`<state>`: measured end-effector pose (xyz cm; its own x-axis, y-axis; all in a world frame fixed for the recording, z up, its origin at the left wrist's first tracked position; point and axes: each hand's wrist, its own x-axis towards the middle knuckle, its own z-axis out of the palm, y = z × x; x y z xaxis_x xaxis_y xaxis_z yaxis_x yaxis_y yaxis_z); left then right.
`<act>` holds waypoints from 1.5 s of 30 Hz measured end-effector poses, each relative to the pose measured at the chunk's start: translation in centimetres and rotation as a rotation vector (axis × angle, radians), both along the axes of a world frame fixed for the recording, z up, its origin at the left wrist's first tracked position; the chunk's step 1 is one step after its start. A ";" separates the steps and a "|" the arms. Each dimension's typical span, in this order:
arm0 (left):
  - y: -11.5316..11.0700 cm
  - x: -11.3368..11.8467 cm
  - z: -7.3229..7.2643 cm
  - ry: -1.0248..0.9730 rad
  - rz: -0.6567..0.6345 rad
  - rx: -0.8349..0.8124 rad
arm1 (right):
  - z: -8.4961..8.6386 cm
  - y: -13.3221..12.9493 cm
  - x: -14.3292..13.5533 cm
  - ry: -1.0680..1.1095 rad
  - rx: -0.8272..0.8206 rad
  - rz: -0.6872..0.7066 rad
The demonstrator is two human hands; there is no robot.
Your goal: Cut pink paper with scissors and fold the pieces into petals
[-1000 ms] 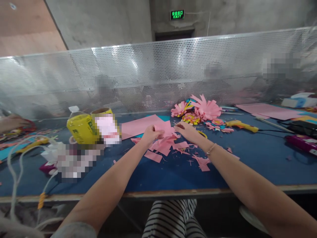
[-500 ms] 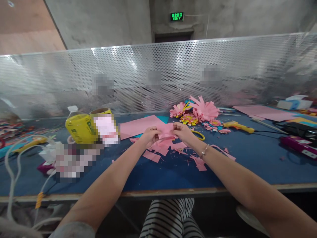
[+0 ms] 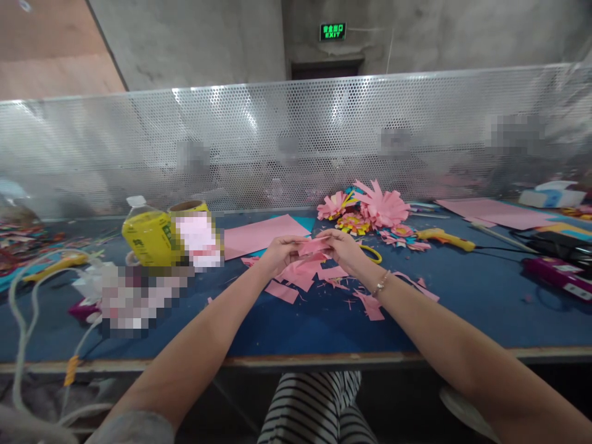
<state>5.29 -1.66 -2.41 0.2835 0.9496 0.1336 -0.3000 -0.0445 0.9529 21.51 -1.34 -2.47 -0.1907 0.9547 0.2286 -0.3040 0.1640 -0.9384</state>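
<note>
A small piece of pink paper (image 3: 312,246) is stretched between my two hands, above the middle of the table. My left hand (image 3: 282,254) pinches its left side, and my right hand (image 3: 340,248) grips the right side with fingers closed over the upper edge. The paper looks folded or bent, though the fingers partly cover it. Beneath the hands lie pink paper scraps (image 3: 282,291) and thin slivers. Just behind my right wrist shows a yellow scissor handle (image 3: 372,253), the rest of it hidden.
Pink and yellow paper flowers (image 3: 382,206) stand beyond the right hand, beside a yellow glue gun (image 3: 446,238). A pink sheet (image 3: 259,235) lies behind the left hand. Leftward are a yellow-labelled bottle (image 3: 150,237) and a tape roll (image 3: 189,206). A perforated metal screen (image 3: 259,148) closes the back.
Between my hands the pink paper has gone from a flat, facing piece to a narrower, folded or tilted strip. My right fingers have moved slightly left over its top edge.
</note>
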 end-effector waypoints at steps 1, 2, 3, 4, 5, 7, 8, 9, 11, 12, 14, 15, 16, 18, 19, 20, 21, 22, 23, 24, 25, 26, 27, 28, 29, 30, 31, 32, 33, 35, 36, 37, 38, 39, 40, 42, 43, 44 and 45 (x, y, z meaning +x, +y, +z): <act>0.1 0.0 -0.1 0.008 0.007 0.013 | 0.0 0.0 0.0 0.015 -0.009 0.013; 0.2 0.0 -0.2 0.015 0.017 0.025 | 0.0 0.0 0.1 0.031 -0.017 0.033; 0.3 0.0 -0.4 0.021 0.030 0.038 | 0.0 0.0 0.1 0.048 -0.026 0.056; 0.4 0.1 -0.5 0.027 0.044 0.055 | 0.0 0.0 0.1 0.060 -0.034 0.075; 0.5 0.2 -0.6 0.034 0.057 0.069 | 0.0 0.0 0.1 0.063 -0.033 0.088; 0.5 0.3 -0.7 0.048 0.072 0.087 | -0.1 0.0 0.1 0.021 0.004 0.073; 0.5 0.3 -0.7 0.051 0.076 0.087 | -0.1 0.0 0.0 -0.024 0.039 0.046; 0.5 0.3 -0.6 0.049 0.075 0.086 | -0.2 0.0 0.0 -0.079 0.079 0.013; 0.3 0.3 -0.5 0.035 0.050 0.088 | -0.4 0.2 0.0 -0.179 0.151 -0.050; 0.2 0.3 -0.4 0.030 0.032 0.099 | -0.6 0.4 0.0 -0.211 0.173 -0.070; 0.0 0.4 -0.3 0.045 0.015 0.134 | -0.9 0.7 0.1 -0.229 0.203 -0.083; -0.1 0.4 -0.2 0.065 0.026 0.154 | -1.0 0.8 0.2 -0.229 0.215 -0.083; -0.1 0.4 -0.2 0.087 0.048 0.171 | -1.1 0.9 0.2 -0.229 0.226 -0.083; -0.2 0.5 -0.3 0.122 0.090 0.196 | -1.1 1.0 0.3 -0.240 0.243 -0.091; -0.1 0.4 -0.3 0.135 0.099 0.201 | -1.1 0.9 0.3 -0.247 0.244 -0.097; -0.1 0.4 -0.3 0.146 0.102 0.200 | -1.1 0.9 0.3 -0.249 0.239 -0.104; -0.1 0.4 -0.3 0.156 0.103 0.195 | -1.0 0.8 0.3 -0.247 0.232 -0.113; 0.0 0.3 -0.3 0.164 0.105 0.187 | -1.0 0.7 0.2 -0.242 0.222 -0.121; 0.0 0.3 -0.3 0.168 0.108 0.176 | -0.9 0.6 0.2 -0.238 0.212 -0.128; 0.0 0.3 -0.2 0.168 0.111 0.164 | -0.8 0.6 0.1 -0.236 0.204 -0.133; 0.0 0.3 -0.2 0.166 0.113 0.154 | -0.8 0.5 0.1 -0.237 0.197 -0.137; 0.0 0.3 -0.1 0.163 0.113 0.147 | -0.7 0.4 0.1 -0.239 0.191 -0.139; -0.1 0.3 -0.1 0.159 0.115 0.140 | -0.7 0.4 0.0 -0.237 0.184 -0.137; -0.1 0.4 0.0 0.156 0.118 0.134 | -0.6 0.3 0.0 -0.232 0.178 -0.133; -0.2 0.4 0.0 0.153 0.121 0.128 | -0.6 0.3 0.0 -0.225 0.172 -0.130; -0.2 0.4 0.1 0.150 0.126 0.122 | -0.6 0.3 0.0 -0.218 0.171 -0.126; -0.3 0.5 0.1 0.147 0.131 0.117 | -0.7 0.3 0.0 -0.214 0.174 -0.124; -0.3 0.5 0.2 0.145 0.135 0.112 | -0.7 0.4 0.1 -0.214 0.181 -0.123; -0.4 0.5 0.2 0.144 0.138 0.109 | -0.7 0.4 0.1 -0.218 0.191 -0.124; -0.3 0.4 0.2 0.144 0.143 0.109 | -0.8 0.5 0.1 -0.228 0.212 -0.125; -0.3 0.4 0.2 0.143 0.145 0.111 | -0.8 0.5 0.1 -0.231 0.218 -0.125; -0.2 0.4 0.1 0.143 0.145 0.112 | -0.8 0.5 0.1 -0.234 0.223 -0.125; -0.2 0.4 0.1 0.142 0.146 0.113 | -0.9 0.5 0.1 -0.239 0.229 -0.124; -0.1 0.4 0.1 0.140 0.147 0.112 | -0.9 0.5 0.1 -0.245 0.235 -0.123; -0.1 0.4 0.0 0.139 0.149 0.110 | -0.8 0.5 0.2 -0.253 0.242 -0.122; -0.1 0.4 0.0 0.135 0.153 0.105 | -0.9 0.6 0.2 -0.266 0.253 -0.117; -0.1 0.4 0.0 0.135 0.155 0.105 | -0.9 0.6 0.2 -0.271 0.257 -0.117; -0.1 0.4 0.0 0.136 0.156 0.105 | -0.9 0.7 0.2 -0.276 0.258 -0.118; -0.2 0.4 0.0 0.138 0.155 0.106 | -0.9 0.7 0.3 -0.282 0.260 -0.121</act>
